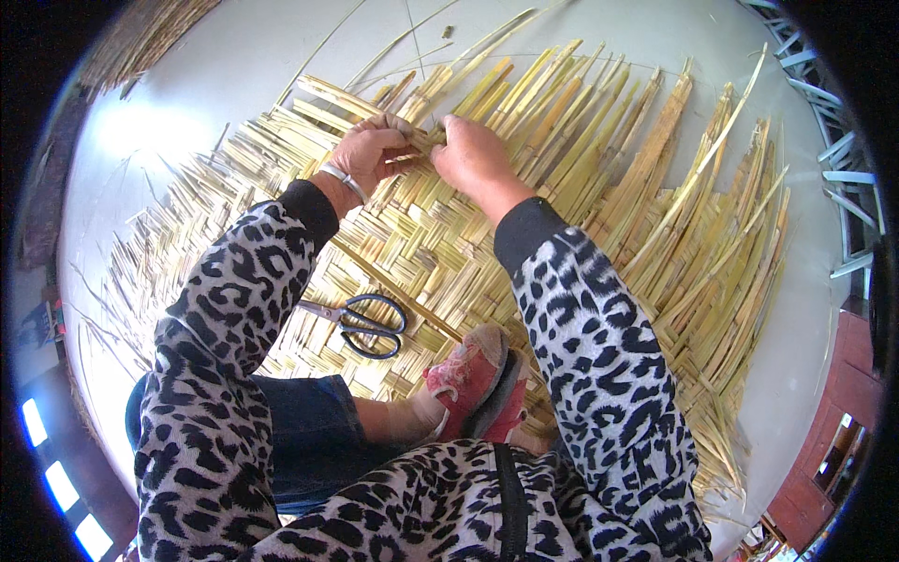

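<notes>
The left hand (370, 150) and right hand (470, 159) pinch split-reed strips (424, 142) at the far edge of a plaited mat (440, 272) on the floor (253, 61), probably light, springy, splinter-prone, best held near the weave.

A partly woven mat (440, 253) of yellow-green and tan flat strips lies spread across the scene, its middle plaited in a stepped pattern; its unwoven strip ends (646, 150) fan out raggedly left, far and right.
</notes>
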`<state>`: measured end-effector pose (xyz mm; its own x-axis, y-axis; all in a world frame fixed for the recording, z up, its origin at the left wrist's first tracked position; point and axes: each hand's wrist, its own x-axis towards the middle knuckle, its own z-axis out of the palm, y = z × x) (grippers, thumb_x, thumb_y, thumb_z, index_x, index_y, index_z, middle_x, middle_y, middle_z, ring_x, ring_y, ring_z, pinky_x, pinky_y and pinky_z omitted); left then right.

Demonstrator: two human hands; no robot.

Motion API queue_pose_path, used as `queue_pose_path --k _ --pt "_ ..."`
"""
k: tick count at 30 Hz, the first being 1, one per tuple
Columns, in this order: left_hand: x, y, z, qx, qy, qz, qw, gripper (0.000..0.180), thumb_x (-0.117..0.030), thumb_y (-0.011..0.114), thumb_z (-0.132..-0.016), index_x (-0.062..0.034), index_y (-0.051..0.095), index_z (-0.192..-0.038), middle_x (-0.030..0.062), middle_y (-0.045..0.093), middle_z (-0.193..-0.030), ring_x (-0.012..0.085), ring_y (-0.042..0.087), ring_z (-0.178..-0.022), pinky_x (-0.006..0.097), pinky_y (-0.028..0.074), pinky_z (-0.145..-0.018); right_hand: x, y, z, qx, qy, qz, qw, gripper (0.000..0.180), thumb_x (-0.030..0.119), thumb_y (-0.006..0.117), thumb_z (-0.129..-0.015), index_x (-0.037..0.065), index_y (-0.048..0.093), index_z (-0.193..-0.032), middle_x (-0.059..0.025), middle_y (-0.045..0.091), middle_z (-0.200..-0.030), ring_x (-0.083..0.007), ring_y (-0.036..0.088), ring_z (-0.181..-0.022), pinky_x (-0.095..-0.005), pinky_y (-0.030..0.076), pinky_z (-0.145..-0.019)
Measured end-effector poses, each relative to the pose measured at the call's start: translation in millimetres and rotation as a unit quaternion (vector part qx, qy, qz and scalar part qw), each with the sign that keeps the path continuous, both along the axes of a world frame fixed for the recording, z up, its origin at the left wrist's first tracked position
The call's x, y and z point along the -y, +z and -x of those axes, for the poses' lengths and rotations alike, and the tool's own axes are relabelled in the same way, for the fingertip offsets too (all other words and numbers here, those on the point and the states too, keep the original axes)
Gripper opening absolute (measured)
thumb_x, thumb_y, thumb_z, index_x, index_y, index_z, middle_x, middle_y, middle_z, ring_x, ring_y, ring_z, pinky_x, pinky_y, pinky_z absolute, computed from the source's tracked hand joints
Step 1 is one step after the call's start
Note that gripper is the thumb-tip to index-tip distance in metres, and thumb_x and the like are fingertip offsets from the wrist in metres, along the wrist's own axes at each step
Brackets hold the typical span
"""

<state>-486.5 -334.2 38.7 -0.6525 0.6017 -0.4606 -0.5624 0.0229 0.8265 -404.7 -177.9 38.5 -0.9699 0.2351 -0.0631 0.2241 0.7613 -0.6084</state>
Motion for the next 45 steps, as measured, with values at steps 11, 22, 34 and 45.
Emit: queue_pose_path --k 11,22,34,45 --pt "6 -3 50 -0.121 -0.085 0.060 0.987 0.022 0.004 0.050 -0.083 0.0013 0.061 -0.102 0.0094 0.064 -0.106 0.0195 0.063 -0.099 0.034 0.053 -0.091 -3 -3 4 0.070 -0.070 0.082 0.992 0.042 0.038 0.069 -0.076 0.000 0.066 -0.092 -0.0210 0.068 -0.089 -0.0373 0.066 -0.087 -0.0428 0.051 -0.077" --pt "-67 -42 91 -0.643 -0.338 0.327 0.604 0.032 -0.016 0.055 -0.082 -0.0076 0.067 -0.111 0.0209 0.068 -0.099 0.0363 0.065 -0.094 0.043 0.051 -0.085 -4 1 -7 -0.030 -0.070 0.085 0.993 0.037 0.034 0.059 -0.086 -0.002 0.068 -0.088 -0.0247 0.066 -0.079 -0.0424 0.065 -0.077 -0.0483 0.051 -0.071" --pt "-99 -41 109 -0.577 -0.295 0.466 0.602 0.049 -0.038 0.073 -0.073 -0.0049 0.069 -0.110 0.0183 0.069 -0.105 0.0349 0.066 -0.095 0.040 0.053 -0.084 -3 11 -24 -0.085 -0.067 0.131 0.985 0.036 0.035 0.061 -0.087 -0.001 0.066 -0.082 -0.0221 0.065 -0.073 -0.0406 0.063 -0.072 -0.0467 0.049 -0.067" --pt "-76 -22 85 -0.554 -0.202 0.490 0.642 0.040 -0.042 0.065 -0.078 -0.0057 0.066 -0.096 0.0196 0.068 -0.091 0.0373 0.066 -0.088 0.045 0.052 -0.076 -2 7 -27 -0.071 -0.098 0.167 0.978 0.038 0.037 0.062 -0.087 -0.001 0.065 -0.084 -0.0227 0.064 -0.074 -0.0412 0.063 -0.073 -0.0459 0.050 -0.067"
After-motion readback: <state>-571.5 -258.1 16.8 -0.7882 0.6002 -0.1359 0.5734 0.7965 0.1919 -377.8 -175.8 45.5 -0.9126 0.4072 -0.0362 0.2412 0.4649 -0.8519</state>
